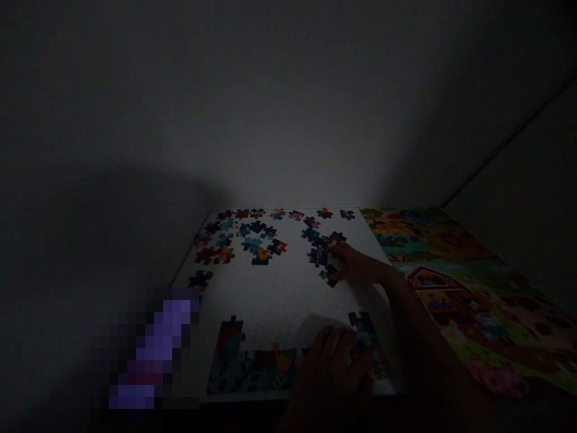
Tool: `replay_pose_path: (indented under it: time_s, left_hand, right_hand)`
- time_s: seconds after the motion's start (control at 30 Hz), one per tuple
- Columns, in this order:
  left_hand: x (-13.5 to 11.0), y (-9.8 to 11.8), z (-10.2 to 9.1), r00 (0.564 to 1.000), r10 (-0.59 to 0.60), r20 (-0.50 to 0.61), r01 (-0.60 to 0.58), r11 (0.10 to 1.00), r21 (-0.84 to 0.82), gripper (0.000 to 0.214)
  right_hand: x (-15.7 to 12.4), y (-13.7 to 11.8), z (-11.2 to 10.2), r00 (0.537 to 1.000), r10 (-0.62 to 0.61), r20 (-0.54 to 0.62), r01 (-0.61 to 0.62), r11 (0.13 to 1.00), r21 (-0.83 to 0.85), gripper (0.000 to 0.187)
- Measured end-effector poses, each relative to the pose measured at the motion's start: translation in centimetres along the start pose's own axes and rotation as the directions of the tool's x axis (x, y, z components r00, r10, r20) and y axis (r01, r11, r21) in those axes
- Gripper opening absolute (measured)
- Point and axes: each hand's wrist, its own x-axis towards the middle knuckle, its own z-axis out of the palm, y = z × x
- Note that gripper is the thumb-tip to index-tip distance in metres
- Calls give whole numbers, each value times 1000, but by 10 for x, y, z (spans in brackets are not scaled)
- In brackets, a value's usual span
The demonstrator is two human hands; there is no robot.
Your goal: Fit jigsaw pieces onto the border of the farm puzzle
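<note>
The picture is very dark. Over a cluster of loose jigsaw pieces (319,255) on the right of a white board (270,294), my right hand (358,266) reaches in from the right. Its fingers are apart, with the fingertips on the cluster and the thumb at a dark jigsaw piece (330,276). Lower down, my left hand (331,361) rests over the front edge of the board with its fingers stretched forward, touching the area of a joined puzzle section (274,364). This hand covers part of that section. A joined right edge (372,343) stands beside it.
Several more loose pieces (241,237) lie at the back left of the board. To the right is a colourful picture sheet with a red barn (433,279). A pale wall (288,120) rises behind the board. A blurred-out purple shape (157,343) is at the left.
</note>
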Motion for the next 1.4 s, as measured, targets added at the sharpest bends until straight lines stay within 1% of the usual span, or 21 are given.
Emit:
replay_pose_path:
  time_s: [0.1,0.23,0.3,0.4,0.5,0.63,0.77,0.97,1.13,1.2,1.3,1.4]
  left_hand:
    - [0,-1,2,1000,10,-12,-10,1000,-1,31]
    - [-1,-1,6,997,21,-79,-21,1000,-6,29]
    - [0,-1,7,993,32,-109,-31,999,7,28]
    - [1,-2,8,991,49,-127,-46,998,30,28]
    - [2,-2,8,988,68,-140,-62,997,44,28]
    - [3,-3,10,984,65,-165,-56,997,60,27]
    - [3,-3,13,984,62,-166,-55,997,47,25]
    - [2,-3,14,994,56,-95,-52,998,45,26]
    - [0,-4,15,987,46,-152,-37,997,61,25]
    - [-1,-4,17,987,42,-157,-31,997,67,25]
    - [-2,-4,18,989,50,-139,-38,996,85,27]
    - [-3,-5,20,983,57,-173,-40,995,95,26]
  right_hand:
    - [0,-4,1,1000,4,7,-4,1000,-16,73]
    - [0,-10,3,1000,9,10,-9,1000,-28,70]
    - [2,-12,5,1000,12,9,-12,999,-45,72]
    - [7,-14,12,1000,17,-14,-19,995,-97,74]
    - [13,-18,21,998,-37,-50,28,986,-167,71]
    - [18,-25,31,991,-112,-77,90,966,-242,68]
    - [22,-28,39,981,-154,-122,116,955,-275,68]
    - [29,-32,51,971,-174,-162,123,951,-285,68]
    - [29,-37,54,966,-188,-180,131,949,-288,65]
    - [28,-38,53,964,-197,-177,143,949,-281,64]
    - [28,-38,52,959,-206,-195,158,958,-238,56]
    - [33,-31,50,936,-211,-282,173,973,-153,34]
